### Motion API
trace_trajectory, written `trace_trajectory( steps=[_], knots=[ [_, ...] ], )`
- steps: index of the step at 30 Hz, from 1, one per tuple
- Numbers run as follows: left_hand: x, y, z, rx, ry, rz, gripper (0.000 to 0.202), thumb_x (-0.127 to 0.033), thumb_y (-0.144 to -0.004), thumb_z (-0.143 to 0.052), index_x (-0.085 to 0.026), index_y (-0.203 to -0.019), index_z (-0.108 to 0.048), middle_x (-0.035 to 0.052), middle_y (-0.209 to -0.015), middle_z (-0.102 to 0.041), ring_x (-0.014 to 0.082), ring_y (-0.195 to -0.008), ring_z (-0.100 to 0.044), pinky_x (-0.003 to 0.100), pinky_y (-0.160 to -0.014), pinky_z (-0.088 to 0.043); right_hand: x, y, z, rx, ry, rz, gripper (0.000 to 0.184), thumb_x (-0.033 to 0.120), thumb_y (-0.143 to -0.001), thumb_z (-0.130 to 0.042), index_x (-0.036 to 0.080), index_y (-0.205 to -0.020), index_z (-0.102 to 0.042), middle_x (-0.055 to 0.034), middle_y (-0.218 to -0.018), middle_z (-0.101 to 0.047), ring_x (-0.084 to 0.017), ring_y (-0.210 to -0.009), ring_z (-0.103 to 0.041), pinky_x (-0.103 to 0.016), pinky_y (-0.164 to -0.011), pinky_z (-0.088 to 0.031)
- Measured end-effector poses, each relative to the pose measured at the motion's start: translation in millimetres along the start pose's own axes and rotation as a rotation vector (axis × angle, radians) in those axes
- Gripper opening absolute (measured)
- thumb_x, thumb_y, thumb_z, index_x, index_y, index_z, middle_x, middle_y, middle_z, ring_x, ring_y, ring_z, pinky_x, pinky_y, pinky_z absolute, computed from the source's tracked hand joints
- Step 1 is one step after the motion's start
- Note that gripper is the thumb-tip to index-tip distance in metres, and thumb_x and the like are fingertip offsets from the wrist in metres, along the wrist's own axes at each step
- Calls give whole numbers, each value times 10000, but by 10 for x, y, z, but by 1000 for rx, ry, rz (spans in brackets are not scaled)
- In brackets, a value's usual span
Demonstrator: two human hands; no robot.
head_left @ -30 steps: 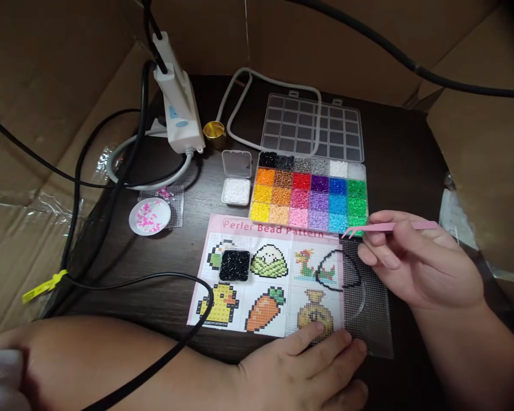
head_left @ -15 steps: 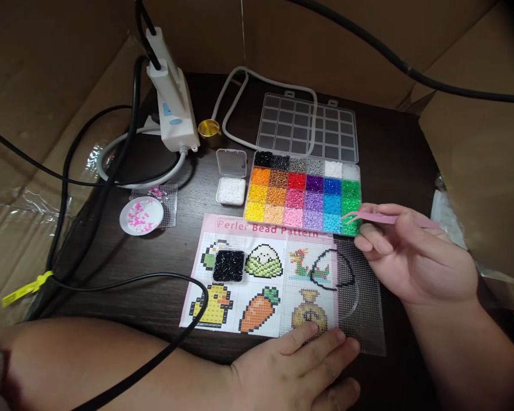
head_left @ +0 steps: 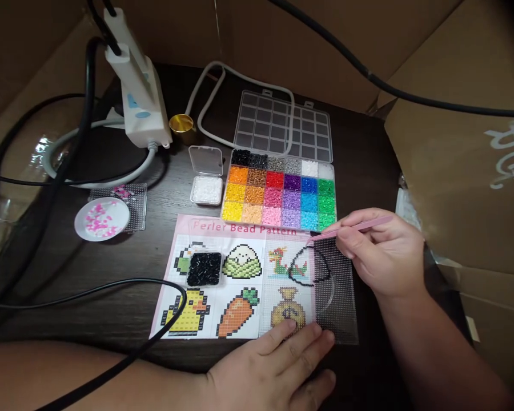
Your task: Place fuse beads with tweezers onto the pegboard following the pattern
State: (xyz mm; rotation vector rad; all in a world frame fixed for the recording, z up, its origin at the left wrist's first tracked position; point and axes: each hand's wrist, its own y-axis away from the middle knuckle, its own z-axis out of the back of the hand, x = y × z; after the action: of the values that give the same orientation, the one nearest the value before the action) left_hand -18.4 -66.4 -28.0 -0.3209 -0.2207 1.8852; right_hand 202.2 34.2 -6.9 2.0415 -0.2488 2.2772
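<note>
My right hand [head_left: 379,248] pinches a pair of pink tweezers [head_left: 364,224], whose tips are over the top of a black bead outline [head_left: 294,255]. That outline sits on a clear pegboard [head_left: 342,308], which overlaps the right part of the printed bead pattern sheet [head_left: 240,228]. Whether the tips hold a bead is too small to tell. My left hand [head_left: 282,365] lies flat with fingers spread, its fingertips on the lower edge of the pegboard near the money bag picture. A small box of black beads [head_left: 204,268] stands on the sheet's left half.
Behind the sheet is a sorted bead case [head_left: 282,197] with its clear lid open. Left of it stand a box of white beads [head_left: 206,190] and a gold cup [head_left: 183,127]. A white dish [head_left: 122,220] holds pink beads. A power strip [head_left: 141,103] and black cables [head_left: 132,281] cross the left side.
My right hand has brought the tweezers down and left, from the bead case to the top of the black outline. The view has shifted right; my left hand stays on the pegboard.
</note>
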Motion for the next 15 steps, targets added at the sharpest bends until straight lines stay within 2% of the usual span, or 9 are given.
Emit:
trace_trajectory(
  steps=[3,8,15],
  knots=[
    [0,1,1,-19,1,9,363,-438,-1009,-481,-376,-1324,-650,-1,-1441,-611,192,-1327,-548,363,-1128,-351,0,-21,14,45,-20,-31,142,301,-751,-838,212,-791,-735,-73,-714,-768,-146,-451,-581,-289,-406,-420],
    [-4,10,8,-16,-8,4,350,-425,-1013,-472,-396,-1309,-658,-10,-1446,-605,185,-1333,-543,364,-1135,-335,-14,-45,24,57,-57,-69,132,262,-751,-833,196,-803,-731,-65,-723,-782,-104,-413,-513,-254,-376,-365],
    [5,5,6,-20,-1,7,360,-409,-1016,-467,-370,-1324,-648,10,-1450,-601,196,-1341,-535,377,-1149,-317,-55,-51,40,57,-66,-65,161,285,-774,-819,189,-823,-700,-62,-724,-777,-104,-432,-528,-256,-411,-423]
  ],
)
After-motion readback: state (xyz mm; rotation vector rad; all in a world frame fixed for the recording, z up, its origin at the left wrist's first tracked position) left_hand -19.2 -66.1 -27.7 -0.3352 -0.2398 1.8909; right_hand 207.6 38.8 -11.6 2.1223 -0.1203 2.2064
